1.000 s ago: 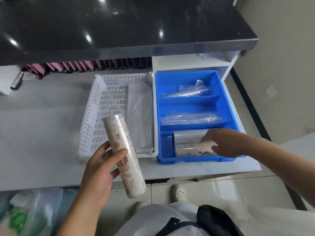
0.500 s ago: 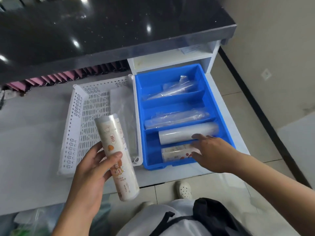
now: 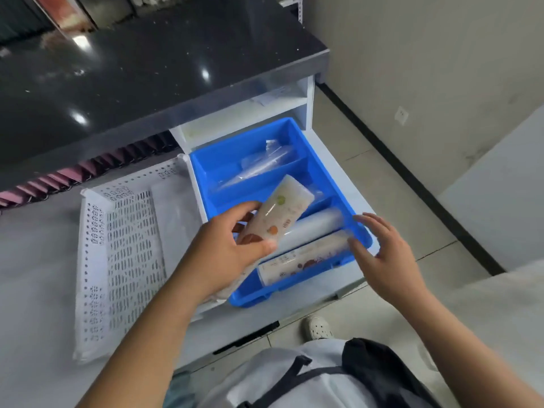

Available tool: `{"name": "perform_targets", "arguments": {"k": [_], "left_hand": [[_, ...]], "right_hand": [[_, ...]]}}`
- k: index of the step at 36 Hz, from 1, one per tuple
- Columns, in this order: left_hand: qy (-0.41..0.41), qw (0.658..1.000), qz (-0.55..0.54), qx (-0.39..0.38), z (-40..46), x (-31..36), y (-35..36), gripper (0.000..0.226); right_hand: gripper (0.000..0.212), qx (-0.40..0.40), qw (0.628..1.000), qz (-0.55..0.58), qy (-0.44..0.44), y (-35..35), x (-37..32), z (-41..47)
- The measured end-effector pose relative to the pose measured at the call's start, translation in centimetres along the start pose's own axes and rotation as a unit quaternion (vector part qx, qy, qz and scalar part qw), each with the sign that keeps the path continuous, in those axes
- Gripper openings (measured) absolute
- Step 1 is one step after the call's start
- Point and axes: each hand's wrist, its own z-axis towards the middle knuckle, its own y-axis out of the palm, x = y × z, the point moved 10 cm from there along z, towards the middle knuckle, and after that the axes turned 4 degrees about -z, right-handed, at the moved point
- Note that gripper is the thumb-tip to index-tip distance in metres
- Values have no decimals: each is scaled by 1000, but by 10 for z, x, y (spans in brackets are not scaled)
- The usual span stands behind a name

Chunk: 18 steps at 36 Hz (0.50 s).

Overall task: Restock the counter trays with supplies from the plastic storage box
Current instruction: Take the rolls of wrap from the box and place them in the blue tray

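While a printed roll (image 3: 266, 214) is gripped by the left hand (image 3: 226, 248) above the blue tray (image 3: 297, 136), the right hand (image 3: 379, 254), open and empty, is kept beside the near compartment's two rolls (image 3: 303, 259), probably to clear room.

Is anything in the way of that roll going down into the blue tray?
Partly. The held roll in the left hand hovers over the blue tray, whose near compartment already holds two rolls. The right hand is at their ends.
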Motion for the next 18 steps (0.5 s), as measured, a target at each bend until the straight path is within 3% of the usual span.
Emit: {"name": "perform_targets", "arguments": {"k": [3,5,11,18], "left_hand": [[8,994,97,-58,16,5,34,64],[10,984,158,-86,26,5,56,62],[16,945,298,-135,53,-6,99,58],[27,945,299,-132,68,-4,118,63]], "right_hand": [[38,8,988,134,82,-4,23,-7],[40,2,983,158,95,-4,27,-10],[53,-37,987,122,97,3,23,-12],[55,-47,988,103,101,5,22,-15]]}}
